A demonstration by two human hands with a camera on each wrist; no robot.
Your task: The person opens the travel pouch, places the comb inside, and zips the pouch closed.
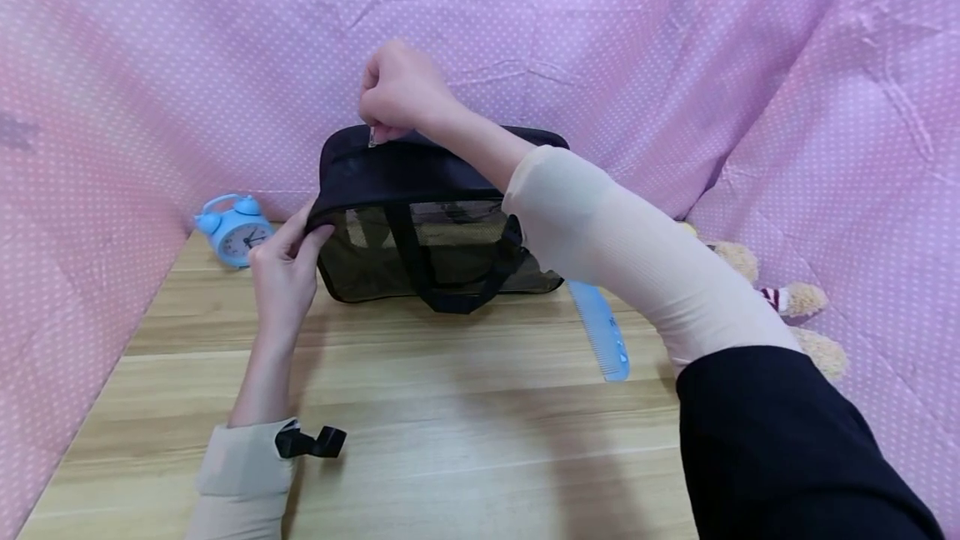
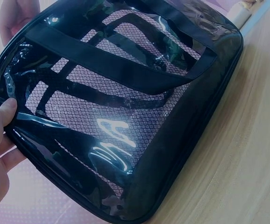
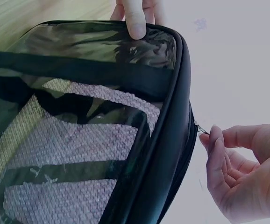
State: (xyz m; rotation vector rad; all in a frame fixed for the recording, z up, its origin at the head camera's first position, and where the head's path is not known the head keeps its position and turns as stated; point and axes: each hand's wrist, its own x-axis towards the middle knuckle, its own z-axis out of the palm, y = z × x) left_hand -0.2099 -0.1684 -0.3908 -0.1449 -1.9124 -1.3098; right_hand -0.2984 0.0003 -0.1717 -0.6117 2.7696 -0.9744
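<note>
A black bag with clear panels, mesh and strap handles stands upright on the table. At its top left edge, my left hand pinches the upper front corner, thumb on the near side. In the left wrist view that thumb presses the clear panel's rim. Over the bag's top, my right hand pinches a small metal zipper pull. From the right wrist, the right hand shows thumb and forefinger on the zipper pull, beside the black zipper edge. The bag's contents cannot be made out.
A blue alarm clock stands left of the bag. To the right, a blue comb lies on the wooden table. Fluffy beige toy parts show beyond my right sleeve. Pink dotted cloth hangs behind.
</note>
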